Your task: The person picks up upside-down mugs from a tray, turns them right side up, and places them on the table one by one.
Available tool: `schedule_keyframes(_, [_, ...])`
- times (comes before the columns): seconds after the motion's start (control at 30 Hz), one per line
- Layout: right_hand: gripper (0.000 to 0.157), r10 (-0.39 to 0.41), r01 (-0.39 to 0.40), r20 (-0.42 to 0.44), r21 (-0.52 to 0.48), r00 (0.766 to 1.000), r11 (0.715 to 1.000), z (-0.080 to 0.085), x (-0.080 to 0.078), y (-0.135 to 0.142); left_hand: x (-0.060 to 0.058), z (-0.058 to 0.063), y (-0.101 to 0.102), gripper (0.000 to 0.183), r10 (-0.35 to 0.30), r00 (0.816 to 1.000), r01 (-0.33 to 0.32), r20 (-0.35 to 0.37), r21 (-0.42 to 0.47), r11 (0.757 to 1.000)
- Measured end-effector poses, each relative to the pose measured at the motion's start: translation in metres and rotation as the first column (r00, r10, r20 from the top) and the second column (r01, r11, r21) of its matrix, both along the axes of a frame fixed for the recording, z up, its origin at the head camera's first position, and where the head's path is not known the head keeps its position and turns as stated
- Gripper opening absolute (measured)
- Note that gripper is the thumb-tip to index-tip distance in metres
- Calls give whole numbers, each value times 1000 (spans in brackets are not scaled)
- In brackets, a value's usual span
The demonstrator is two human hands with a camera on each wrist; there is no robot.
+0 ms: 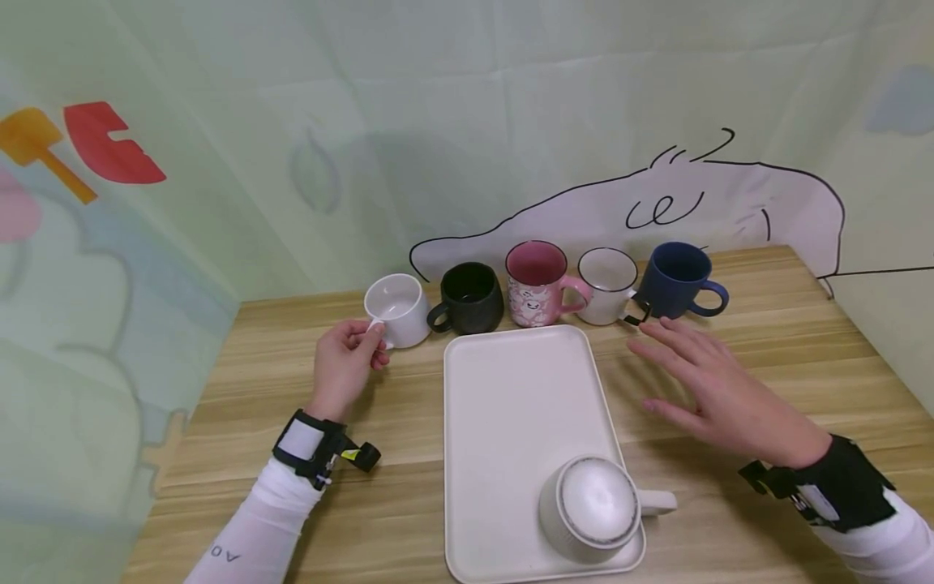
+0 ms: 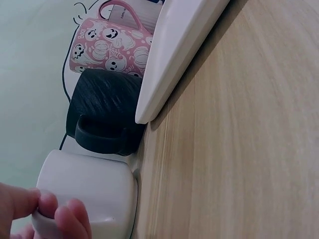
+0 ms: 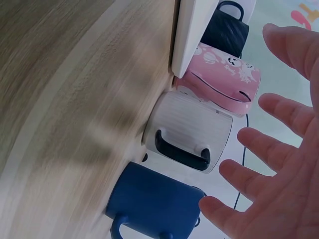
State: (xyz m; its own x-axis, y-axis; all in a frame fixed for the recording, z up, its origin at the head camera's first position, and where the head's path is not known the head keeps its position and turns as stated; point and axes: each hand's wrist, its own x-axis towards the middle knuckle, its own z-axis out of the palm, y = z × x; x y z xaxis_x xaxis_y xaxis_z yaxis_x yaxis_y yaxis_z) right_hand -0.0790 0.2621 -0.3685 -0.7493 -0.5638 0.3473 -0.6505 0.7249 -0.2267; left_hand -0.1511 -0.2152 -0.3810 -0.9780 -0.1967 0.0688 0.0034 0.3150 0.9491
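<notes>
At the left end of a row of mugs, my left hand pinches the handle of a plain white mug, which stands upright on the table. The left wrist view shows the thumb and fingers on that handle beside the white mug. My right hand is held over the table with fingers spread and nothing in it. Nearest to it are a whitish mug with a black handle and a dark blue mug. The right hand looks apart from both.
A black mug and a pink patterned mug fill the row's middle. In front lies a pale rectangular tray. Another white mug, seemingly upside down, stands at its near right corner, handle over the edge. A printed cloth hangs behind.
</notes>
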Motion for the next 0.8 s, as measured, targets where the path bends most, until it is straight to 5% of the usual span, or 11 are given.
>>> schedule_keyframes(0.5, [76,7,-7,1,-1,1000,1000,6,3,-2,5,2,-2,39,-9,1000,8,17,15,1000])
schedule_keyframes(0.8, [76,34,-34,6,-16,999,999,17,10,-5,17,10,-7,53,47,998,-56,-48,-218,974])
